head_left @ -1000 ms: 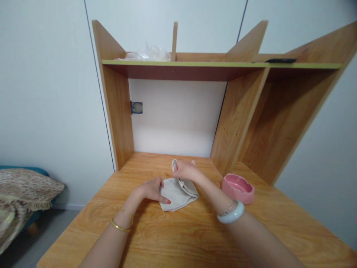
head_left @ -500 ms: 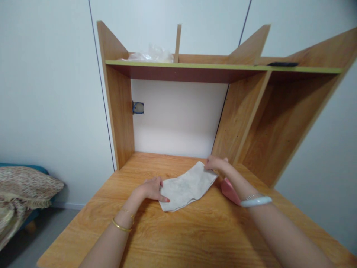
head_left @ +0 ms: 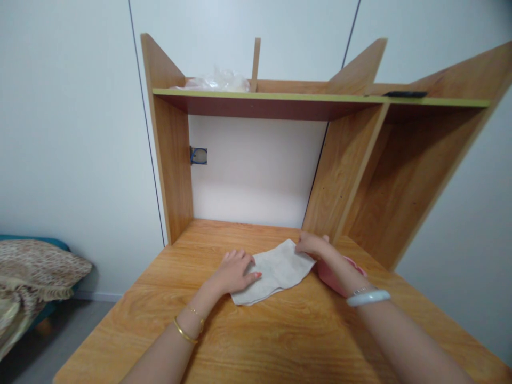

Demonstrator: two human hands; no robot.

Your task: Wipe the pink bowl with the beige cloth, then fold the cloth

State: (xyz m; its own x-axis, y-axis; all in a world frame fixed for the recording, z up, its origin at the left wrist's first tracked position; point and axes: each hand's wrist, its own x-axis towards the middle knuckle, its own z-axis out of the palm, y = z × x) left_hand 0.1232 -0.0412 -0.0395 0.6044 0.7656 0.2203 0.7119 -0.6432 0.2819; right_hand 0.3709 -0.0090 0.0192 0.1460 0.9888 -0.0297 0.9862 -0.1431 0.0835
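A folded pale grey cloth [head_left: 278, 271] lies on the wooden desk, slanting up toward the far right. My left hand [head_left: 236, 271] rests on its left end, fingers stretched out and thumb apart. At the cloth's far right corner, my right hand [head_left: 312, 244] has its fingers bent down and closed on the edge; the fingertips are partly hidden. Beneath my right forearm is a pink object [head_left: 331, 274], mostly covered by the arm, so its kind does not show.
A wooden desk [head_left: 256, 341] carries a hutch with upright panels and a shelf [head_left: 280, 97]. On that shelf lie a clear plastic bag [head_left: 220, 81] and a flat black object [head_left: 405, 94]. An open wall box [head_left: 199, 156] shows wires. Patterned fabric [head_left: 40, 264] covers furniture at left.
My left hand has slid right, from the cloth's left edge onto its top, and its fingers have spread. The right hand stays at the far corner, slightly lower in view.
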